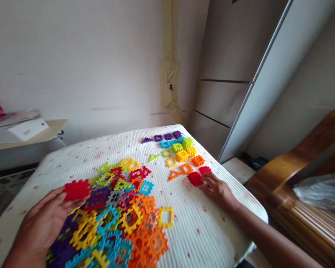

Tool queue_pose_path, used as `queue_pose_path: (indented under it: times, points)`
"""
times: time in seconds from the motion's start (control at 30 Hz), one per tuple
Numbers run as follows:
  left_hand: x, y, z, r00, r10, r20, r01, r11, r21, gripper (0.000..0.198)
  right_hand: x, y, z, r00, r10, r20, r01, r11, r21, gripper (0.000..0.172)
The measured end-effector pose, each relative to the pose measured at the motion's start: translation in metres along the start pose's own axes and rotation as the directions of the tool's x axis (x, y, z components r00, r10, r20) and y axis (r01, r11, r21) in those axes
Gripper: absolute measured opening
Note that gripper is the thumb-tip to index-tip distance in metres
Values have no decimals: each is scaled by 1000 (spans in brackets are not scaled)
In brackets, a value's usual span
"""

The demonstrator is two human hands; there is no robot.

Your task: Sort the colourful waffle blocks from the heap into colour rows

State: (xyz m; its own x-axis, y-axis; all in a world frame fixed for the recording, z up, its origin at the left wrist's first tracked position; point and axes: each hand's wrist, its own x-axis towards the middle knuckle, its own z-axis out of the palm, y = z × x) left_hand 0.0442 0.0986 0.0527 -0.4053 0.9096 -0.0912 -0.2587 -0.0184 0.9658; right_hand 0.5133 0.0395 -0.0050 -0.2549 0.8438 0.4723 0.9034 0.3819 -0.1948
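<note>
My left hand (46, 214) holds a red square interlocking tile (77, 190) with toothed edges, pinched between thumb and fingers, above the left side of a mixed pile. My right hand (218, 190) reaches over the table with its fingers bent and closed at the edge of another red tile (195, 179), which rests on the cloth. A second red tile (205, 170) lies just behind those fingers. The pile of coloured tiles (139, 219) holds orange, blue, yellow, purple, green and red pieces, some with window openings.
Rows sorted by colour run along the right: purple tiles (168, 136), blue tiles (167, 144), green tiles (177, 147), yellow tiles (182, 156) and orange tiles (186, 168). White spotted cloth (80, 156) covers the table. A fridge (226, 74) and wooden chair (284, 160) stand at right; a white box (29, 128) sits left.
</note>
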Motion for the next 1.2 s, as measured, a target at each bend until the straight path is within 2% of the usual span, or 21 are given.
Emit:
queue_pose_path:
  times: [0.17,0.4,0.63,0.83,1.03,1.2]
  points:
    - [3,-4,-4,999,28,-21,-28,999,30,32,3,-3,6,1000,-10,-20,10,1000,-9,18]
    - [4,-4,-6,1000,-26,-7,26,1000,-6,40,6,-6,8,1000,5,2,-5,1000,17,16]
    - [7,-8,-9,1000,2,13,-1,1000,-23,32,10,-5,11,1000,-23,-16,23,999,24,17]
    - [1,-4,-4,1000,-6,-16,5,1000,-18,29,10,-1,14,999,-37,-24,37,999,6,20]
    - [1,-4,-1,998,47,-36,-47,999,6,30,7,-2,15,994,-42,-98,36,998,-55,24]
    - [-3,11,4,998,53,-17,-53,999,9,35,1,-7,5,979,-109,-170,96,992,-81,22]
